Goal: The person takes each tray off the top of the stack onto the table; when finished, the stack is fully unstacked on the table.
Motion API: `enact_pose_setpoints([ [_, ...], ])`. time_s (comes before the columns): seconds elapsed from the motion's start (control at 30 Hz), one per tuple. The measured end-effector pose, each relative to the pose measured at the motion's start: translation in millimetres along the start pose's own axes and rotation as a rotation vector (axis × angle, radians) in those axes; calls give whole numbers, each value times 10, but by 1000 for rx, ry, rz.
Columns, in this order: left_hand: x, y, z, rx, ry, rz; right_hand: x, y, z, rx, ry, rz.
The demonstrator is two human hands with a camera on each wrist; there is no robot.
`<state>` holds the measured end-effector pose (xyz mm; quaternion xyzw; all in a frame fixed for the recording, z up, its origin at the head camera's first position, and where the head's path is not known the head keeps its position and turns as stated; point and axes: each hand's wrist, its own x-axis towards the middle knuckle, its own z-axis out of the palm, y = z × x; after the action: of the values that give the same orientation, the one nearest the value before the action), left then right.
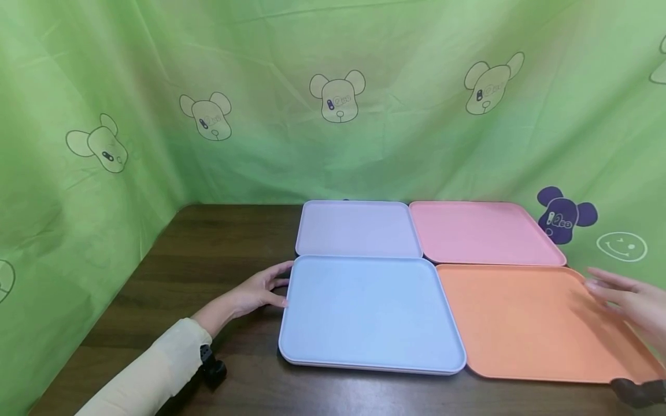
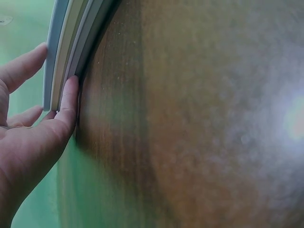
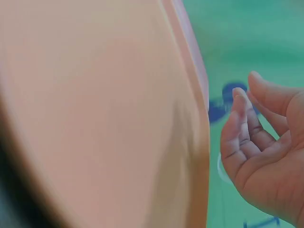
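My left hand (image 1: 260, 293) is at the left edge of a light blue tray (image 1: 369, 315), which tops a stack. In the left wrist view, the stack's edge shows blue, cream and pale lavender layers, and the left hand's fingers (image 2: 70, 95) touch its side. An orange tray (image 1: 525, 323) lies directly right of the stack. Near that tray's right edge is my right hand (image 1: 626, 297), holding nothing. The right wrist view shows this hand (image 3: 266, 156) with loosely bent fingers, apart from the tray's rim.
Behind the blue stack lies a lavender tray (image 1: 359, 228), with a pink tray (image 1: 484, 231) to its right. All rest on a dark wooden table (image 1: 218, 248). A green curtain (image 1: 260, 167) with bear-head drawings hangs around the back and sides.
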<state>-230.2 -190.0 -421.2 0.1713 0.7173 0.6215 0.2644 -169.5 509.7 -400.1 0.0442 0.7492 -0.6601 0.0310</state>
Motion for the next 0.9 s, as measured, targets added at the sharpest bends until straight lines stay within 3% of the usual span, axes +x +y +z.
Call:
enact_pose_setpoints([
  [0.17, -16, 17, 7, -6, 8, -2, 66, -161, 363, -62, -20, -46],
  [0.3, -26, 26, 22, -9, 9, -5, 141, -220, 614, 20, -62, -82],
  [0.43, -24, 17, 25, -13, 18, -15, 187, -276, 848, 17, -84, -115],
  [0.7, -21, -11, 25, -21, 38, -30, 243, -354, 1285, -98, -130, -200],
  [0.9, -25, -2, 44, -38, 40, -30, 242, -376, 1576, -274, -126, -216],
])
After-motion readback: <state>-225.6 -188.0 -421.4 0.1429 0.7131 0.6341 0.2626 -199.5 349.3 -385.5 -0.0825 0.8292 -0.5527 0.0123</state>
